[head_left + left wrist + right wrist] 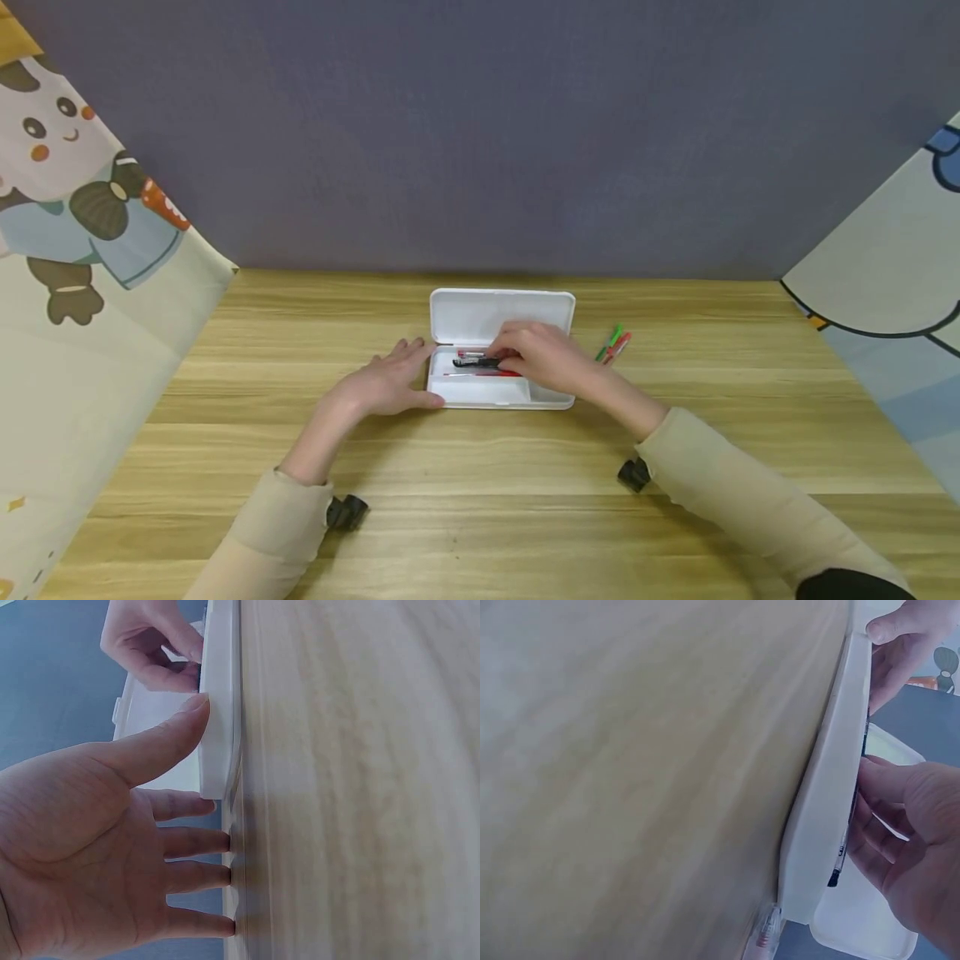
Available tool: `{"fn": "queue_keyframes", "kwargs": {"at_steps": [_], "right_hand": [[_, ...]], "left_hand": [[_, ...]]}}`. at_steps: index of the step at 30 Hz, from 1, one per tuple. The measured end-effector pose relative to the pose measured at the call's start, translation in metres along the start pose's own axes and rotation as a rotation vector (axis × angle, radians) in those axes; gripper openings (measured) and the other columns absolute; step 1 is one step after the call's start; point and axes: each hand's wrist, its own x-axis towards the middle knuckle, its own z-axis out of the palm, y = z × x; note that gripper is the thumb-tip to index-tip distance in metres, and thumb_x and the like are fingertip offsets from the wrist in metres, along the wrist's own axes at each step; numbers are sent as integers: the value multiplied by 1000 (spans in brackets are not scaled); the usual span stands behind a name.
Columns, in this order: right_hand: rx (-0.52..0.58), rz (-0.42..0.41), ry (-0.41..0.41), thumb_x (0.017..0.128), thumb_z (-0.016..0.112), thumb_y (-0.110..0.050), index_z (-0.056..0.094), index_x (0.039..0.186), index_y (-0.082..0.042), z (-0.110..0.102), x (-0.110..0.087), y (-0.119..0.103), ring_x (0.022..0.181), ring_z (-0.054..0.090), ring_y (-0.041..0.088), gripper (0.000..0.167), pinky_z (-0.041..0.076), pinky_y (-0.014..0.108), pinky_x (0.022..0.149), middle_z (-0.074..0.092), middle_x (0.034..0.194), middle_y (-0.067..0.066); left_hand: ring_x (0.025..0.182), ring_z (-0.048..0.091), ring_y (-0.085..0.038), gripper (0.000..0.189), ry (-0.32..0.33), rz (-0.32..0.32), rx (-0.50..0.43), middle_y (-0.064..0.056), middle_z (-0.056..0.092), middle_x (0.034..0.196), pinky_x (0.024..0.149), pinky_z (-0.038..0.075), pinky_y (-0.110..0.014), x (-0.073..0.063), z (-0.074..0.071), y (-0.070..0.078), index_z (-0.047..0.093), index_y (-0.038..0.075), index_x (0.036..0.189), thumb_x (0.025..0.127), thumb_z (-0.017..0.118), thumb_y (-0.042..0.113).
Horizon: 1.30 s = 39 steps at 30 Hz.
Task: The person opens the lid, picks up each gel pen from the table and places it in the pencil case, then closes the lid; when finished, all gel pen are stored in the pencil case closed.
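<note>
A white pencil case point(480, 393) lies on the table with its lid point(495, 310) raised at the back. Over its right half, my right hand point(543, 357) pinches a black pen point(476, 363) between thumb and fingers. In the right wrist view the clear, dark-tipped end of that pen point(841, 853) sticks out past the hand, along the case edge. Red pens point(506, 374) lie inside the case beside it, partly hidden by the hand. My left hand point(385, 385) has its fingers spread at the left side; its thumb point(191, 720) touches the case's front rim.
Right of the case, a green pen point(609, 340) and a red pen point(618, 348) lie on the wooden table point(487, 500). A grey-blue panel point(495, 150) rises behind the table. Printed cartoon panels point(97, 250) stand at both sides.
</note>
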Motion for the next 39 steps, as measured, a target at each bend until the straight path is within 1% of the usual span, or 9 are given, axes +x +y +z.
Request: {"fn": "queue_keyframes", "kwargs": {"at_steps": [5, 12, 16, 20, 24, 26, 29, 32, 39], "right_hand": [[19, -12, 34, 91, 78, -13, 80, 109, -15, -3, -5, 4, 91, 71, 14, 18, 60, 36, 81, 75, 98, -3], [89, -20, 70, 92, 77, -11, 79, 108, -14, -11, -19, 14, 81, 64, 5, 17, 54, 24, 68, 74, 97, -4], [156, -32, 102, 93, 75, -8, 78, 111, -12, -17, -31, 21, 76, 59, 3, 19, 51, 21, 63, 74, 98, -3], [230, -38, 122, 92, 75, -4, 77, 112, -9, -25, -49, 31, 78, 63, 5, 21, 54, 24, 64, 76, 102, 2], [255, -3, 112, 90, 76, -2, 78, 111, -9, -31, -67, 42, 89, 71, 9, 22, 61, 29, 72, 78, 106, 2], [263, 24, 102, 89, 76, 0, 78, 111, -9, -33, -77, 49, 91, 73, 12, 23, 63, 32, 72, 79, 107, 3], [249, 46, 106, 87, 78, 2, 78, 110, -8, -34, -90, 60, 90, 75, 16, 26, 63, 30, 69, 80, 105, 4], [232, 34, 129, 83, 79, 6, 78, 109, -4, -33, -102, 69, 86, 76, 19, 28, 63, 30, 68, 80, 101, 7], [160, 14, 160, 75, 84, 8, 78, 107, -4, -30, -119, 80, 86, 76, 21, 34, 64, 44, 76, 81, 100, 6]], "left_hand": [[160, 5, -45, 95, -2, -2, -4, -25, 7, 172, 126, 9, -71, -1, 0, 1, 14, 8, 166, 97, 66, 47], [160, 6, -45, 95, 3, -1, -8, -25, 8, 172, 126, 9, -71, -3, 0, -1, 13, 9, 166, 97, 67, 46], [160, 7, -46, 95, 0, 10, -6, -25, 9, 171, 125, 9, -72, -5, 1, -2, 13, 10, 166, 97, 68, 45], [160, 7, -46, 95, -2, 20, -4, -25, 9, 171, 125, 9, -73, -7, 1, -3, 12, 10, 166, 97, 68, 46], [160, 6, -45, 96, -6, 19, 2, -25, 9, 171, 125, 9, -72, -9, 2, -4, 12, 10, 166, 97, 67, 46], [160, 6, -45, 96, -8, 20, 2, -25, 8, 172, 125, 9, -72, -10, 2, -5, 12, 10, 166, 97, 67, 46], [160, 6, -45, 96, -10, 22, 1, -24, 8, 172, 125, 8, -72, -11, 3, -6, 12, 10, 166, 97, 67, 46], [160, 6, -45, 96, -12, 25, 1, -24, 8, 172, 125, 8, -73, -13, 3, -6, 11, 11, 166, 97, 67, 45], [160, 7, -46, 95, -11, 37, 12, -25, 10, 171, 125, 10, -73, -16, 4, -8, 12, 11, 166, 97, 68, 44]]}}
